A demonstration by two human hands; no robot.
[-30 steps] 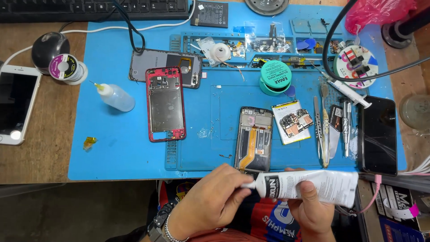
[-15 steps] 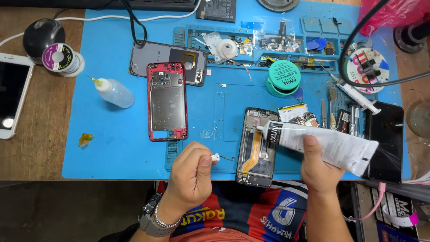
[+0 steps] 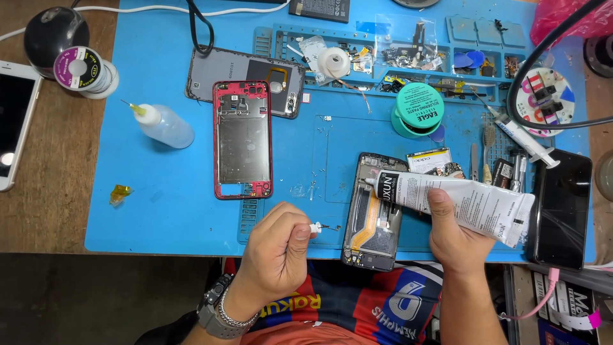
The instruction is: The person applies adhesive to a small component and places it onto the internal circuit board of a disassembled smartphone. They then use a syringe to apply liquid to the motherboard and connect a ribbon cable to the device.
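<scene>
Counts: one white phone [image 3: 11,121] at the counter's left edge, one clear dropper bottle [image 3: 163,124], one red phone frame [image 3: 242,139], one opened phone chassis [image 3: 373,211], one black phone [image 3: 563,207] far right. Blue mat [image 3: 159,204] carries all but the white phone. Left hand [image 3: 274,255] pinches a small white cap [image 3: 315,228], just left of the chassis. Right hand [image 3: 456,236] grips one white glue tube [image 3: 460,201], nozzle over the chassis top.
</scene>
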